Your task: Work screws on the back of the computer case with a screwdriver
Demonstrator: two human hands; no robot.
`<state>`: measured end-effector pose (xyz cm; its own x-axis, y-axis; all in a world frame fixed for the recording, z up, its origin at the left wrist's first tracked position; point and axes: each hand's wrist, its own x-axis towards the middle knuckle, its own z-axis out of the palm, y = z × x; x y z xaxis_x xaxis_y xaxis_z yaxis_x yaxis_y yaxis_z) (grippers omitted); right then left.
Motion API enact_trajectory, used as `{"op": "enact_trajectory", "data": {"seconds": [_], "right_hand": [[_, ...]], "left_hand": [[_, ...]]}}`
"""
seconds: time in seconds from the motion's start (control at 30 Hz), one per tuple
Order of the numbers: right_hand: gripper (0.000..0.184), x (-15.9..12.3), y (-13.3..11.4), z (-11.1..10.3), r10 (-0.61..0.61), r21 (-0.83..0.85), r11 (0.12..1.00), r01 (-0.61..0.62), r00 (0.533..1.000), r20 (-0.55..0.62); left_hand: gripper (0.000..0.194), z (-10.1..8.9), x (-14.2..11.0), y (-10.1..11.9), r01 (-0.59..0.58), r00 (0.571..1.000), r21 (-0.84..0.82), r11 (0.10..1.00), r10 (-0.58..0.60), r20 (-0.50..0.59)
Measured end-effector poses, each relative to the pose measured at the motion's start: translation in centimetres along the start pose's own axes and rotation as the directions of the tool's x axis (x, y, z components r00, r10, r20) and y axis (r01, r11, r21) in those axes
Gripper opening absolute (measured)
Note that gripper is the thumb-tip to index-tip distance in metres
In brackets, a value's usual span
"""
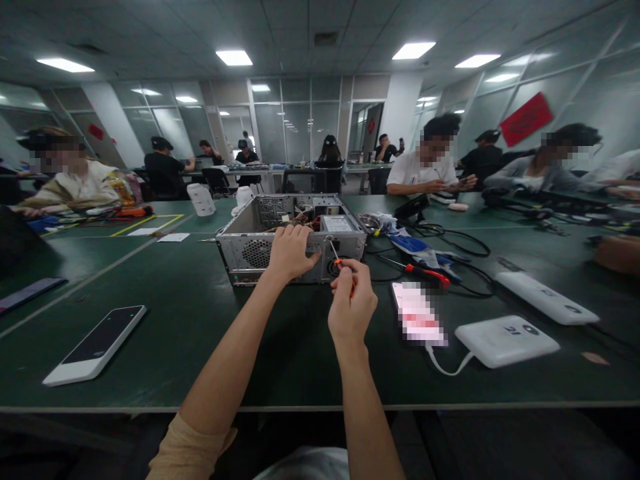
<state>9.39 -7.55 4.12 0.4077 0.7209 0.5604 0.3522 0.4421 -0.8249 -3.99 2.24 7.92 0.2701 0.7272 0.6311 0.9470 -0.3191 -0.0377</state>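
A metal computer case (235, 245), open at the top, lies on the green table with its vented back panel towards me. My left hand (293, 252) rests on the near top edge, fingers bent over the rim and thumb stretched along the panel. In my right hand (351, 300) is a screwdriver (339, 262) with an orange-and-black handle, gripped in closed fingers. Its shaft slants up to the panel's top edge beside the power supply (336, 225); whether the tip sits in a screw is too small to tell. Cables show inside the case.
Right of the case lie a second screwdriver (427, 275), blue-and-white gloves (417, 248), black cables, a lit phone (419, 313) and white power banks (507, 341). A white device (95, 347) lies on the left. Co-workers sit across the table.
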Motion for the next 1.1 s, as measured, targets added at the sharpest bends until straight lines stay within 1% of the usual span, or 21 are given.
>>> {"op": "enact_trajectory", "data": {"seconds": [0.1, 0.2, 0.3, 0.4, 0.5, 0.57, 0.6, 0.67, 0.73, 0.8, 0.93, 1.0, 1.1], "right_hand": [[0.023, 0.08, -0.18, 0.14, -0.014, -0.045, 0.999, 0.011, 0.998, -0.063], [0.015, 0.17, -0.28, 0.18, -0.025, -0.033, 0.999, 0.022, 0.995, -0.101], [0.01, 0.24, -0.15, 0.13, -0.103, -0.044, 0.994, 0.099, 0.99, -0.098], [0.008, 0.36, 0.09, 0.12, -0.204, -0.106, 0.975, 0.194, 0.975, -0.089], [0.009, 0.4, 0.19, 0.18, -0.247, -0.155, 0.96, 0.234, 0.966, -0.072], [0.01, 0.3, 0.13, 0.23, -0.242, -0.151, 0.961, 0.232, 0.969, -0.055], [0.016, 0.2, 0.08, 0.25, -0.219, -0.131, 0.968, 0.212, 0.975, -0.044], [0.031, -0.04, -0.02, 0.27, -0.13, -0.063, 0.99, 0.128, 0.991, -0.02], [0.039, -0.26, -0.1, 0.29, -0.04, 0.0, 0.999, 0.04, 0.999, 0.009], [0.036, -0.38, -0.16, 0.32, -0.014, 0.013, 1.0, 0.014, 1.0, 0.018], [0.02, -0.33, -0.24, 0.4, -0.072, -0.045, 0.996, 0.071, 0.997, -0.016], [0.017, -0.23, -0.22, 0.47, -0.072, -0.062, 0.996, 0.069, 0.996, -0.053], [0.014, -0.04, -0.15, 0.57, -0.098, -0.078, 0.993, 0.093, 0.994, -0.057]], "left_hand": [[0.043, 0.0, 0.01, -0.01, 0.001, 1.0, 0.0, 1.0, -0.001, 0.003], [0.043, -0.01, 0.0, -0.02, 0.001, 1.0, -0.001, 1.0, -0.001, 0.006], [0.042, -0.02, -0.02, -0.04, 0.002, 1.0, -0.005, 1.0, -0.002, 0.002], [0.042, -0.05, -0.04, -0.03, 0.001, 1.0, -0.01, 1.0, -0.001, 0.004], [0.043, -0.09, -0.05, 0.01, 0.002, 1.0, -0.003, 1.0, -0.002, 0.008], [0.043, -0.1, -0.05, 0.04, 0.005, 1.0, 0.0, 1.0, -0.005, 0.007], [0.044, -0.1, -0.05, 0.04, 0.006, 1.0, 0.0, 1.0, -0.006, 0.004], [0.044, -0.1, -0.02, 0.06, 0.004, 1.0, 0.0, 1.0, -0.004, 0.0], [0.045, -0.14, 0.0, 0.08, 0.003, 1.0, 0.002, 1.0, -0.003, 0.001], [0.045, -0.21, 0.02, 0.11, 0.002, 1.0, 0.003, 1.0, -0.003, 0.003], [0.047, -0.37, 0.05, 0.18, 0.011, 1.0, -0.007, 1.0, -0.011, 0.011], [0.046, -0.41, 0.08, 0.19, 0.003, 1.0, -0.016, 1.0, -0.003, 0.012], [0.045, -0.43, 0.13, 0.18, 0.008, 1.0, -0.016, 1.0, -0.007, 0.027]]}}
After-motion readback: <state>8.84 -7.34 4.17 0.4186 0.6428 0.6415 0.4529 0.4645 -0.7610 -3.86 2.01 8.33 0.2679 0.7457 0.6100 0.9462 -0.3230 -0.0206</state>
